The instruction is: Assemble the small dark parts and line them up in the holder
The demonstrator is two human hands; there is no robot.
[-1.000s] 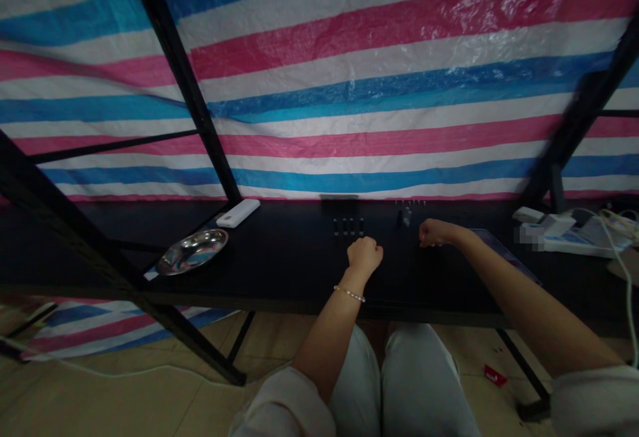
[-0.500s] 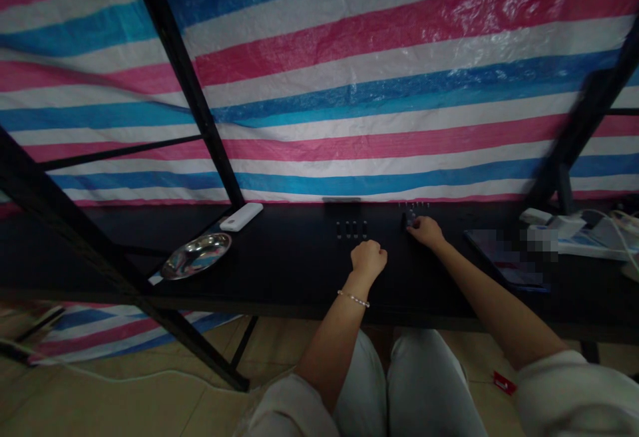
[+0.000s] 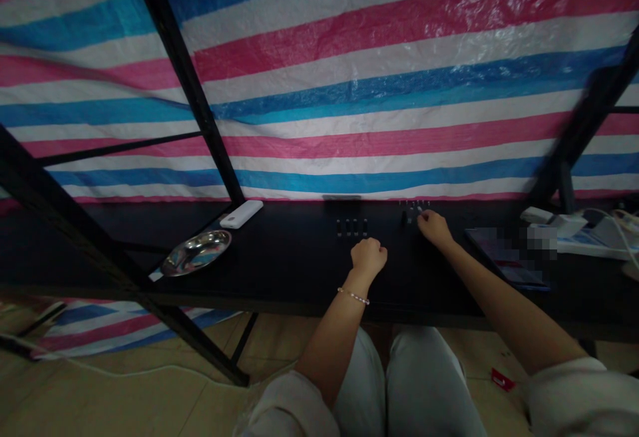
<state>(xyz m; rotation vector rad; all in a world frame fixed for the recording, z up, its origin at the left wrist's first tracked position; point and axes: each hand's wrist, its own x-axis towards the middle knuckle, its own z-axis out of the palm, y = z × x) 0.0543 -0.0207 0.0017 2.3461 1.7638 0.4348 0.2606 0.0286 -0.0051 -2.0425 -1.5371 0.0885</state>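
My left hand [image 3: 369,257], with a beaded bracelet at the wrist, rests on the black table as a closed fist; its inside is hidden from me. Just beyond it, several small dark cylinders with pale ends [image 3: 348,227] stand in a row. Further right, my right hand [image 3: 434,227] has its fingers pinched together at the table beside small pale pieces [image 3: 410,220]. Whatever is between those fingertips is too small to name. One dark cylinder [image 3: 404,218] is just left of these pieces. Several tiny light bits [image 3: 414,203] form a line behind them.
A shiny metal dish [image 3: 197,253] and a white rectangular device [image 3: 242,214] lie to the left, near a black frame post [image 3: 200,104]. On the right are a dark flat tablet-like thing [image 3: 504,264] and a white power strip [image 3: 584,244] with plugs and cables. Striped sheeting [image 3: 374,118] hangs behind.
My right hand has shifted slightly right and away from me, uncovering small pale pieces beside the lone dark cylinder. My left fist has stayed in place.
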